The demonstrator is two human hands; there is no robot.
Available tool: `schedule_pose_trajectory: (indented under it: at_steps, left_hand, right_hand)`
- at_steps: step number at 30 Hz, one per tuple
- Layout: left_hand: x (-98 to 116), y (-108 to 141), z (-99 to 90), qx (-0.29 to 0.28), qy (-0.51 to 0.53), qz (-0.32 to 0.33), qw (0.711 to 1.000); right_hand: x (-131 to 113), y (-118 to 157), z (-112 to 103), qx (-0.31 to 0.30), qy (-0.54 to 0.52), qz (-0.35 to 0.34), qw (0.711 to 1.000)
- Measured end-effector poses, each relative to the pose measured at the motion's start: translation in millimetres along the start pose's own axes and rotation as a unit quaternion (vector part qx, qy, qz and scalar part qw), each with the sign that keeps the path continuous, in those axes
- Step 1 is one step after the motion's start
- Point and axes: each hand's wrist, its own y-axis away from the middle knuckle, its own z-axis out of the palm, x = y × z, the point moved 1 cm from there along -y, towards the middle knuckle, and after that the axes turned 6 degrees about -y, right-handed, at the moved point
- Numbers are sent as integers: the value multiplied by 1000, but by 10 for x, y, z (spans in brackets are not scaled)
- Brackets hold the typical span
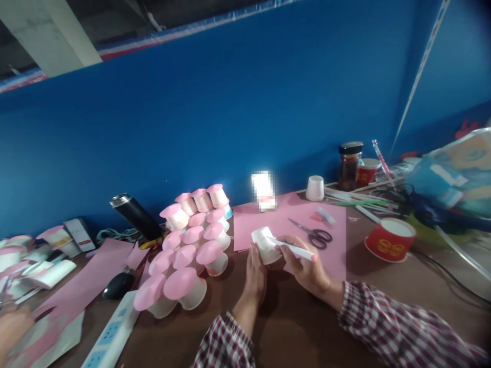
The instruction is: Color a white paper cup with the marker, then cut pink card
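Cup [264, 242] is tilted by the pink paper's [245, 220] near edge, left hand [255, 278] fingers closed on its side; right hand [308, 270] fingers pinch a white marker [297, 249] tight, tip right at it. Scissors [312, 233] lie just beyond.

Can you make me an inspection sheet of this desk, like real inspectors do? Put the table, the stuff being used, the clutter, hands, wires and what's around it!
Surface: brown table, partly covered by pink paper.
Things in use: white cup, tilted; marker, its tip at the cup.
Clutter: pink-topped cups grouped on the left; scissors on the pink paper; red bowl on the right.
Hands: left hand holds the white cup; right hand grips the marker.
Cables: black cable behind the red bowl; power strip at lower left.
Surroundings: blue partition behind; another person's hand at the left edge.
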Motion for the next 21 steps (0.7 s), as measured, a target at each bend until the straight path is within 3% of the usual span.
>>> schedule_pose_trajectory:
  at_steps: [11, 21]
  left_hand:
    - [-21, -15, -11, 10, -13, -18, 1000]
    - [123, 29, 7, 30, -32, -2, 999]
  right_hand:
    - [18, -4, -2, 2, 34, -10, 999]
    - [22, -10, 0, -1, 28, -15, 999]
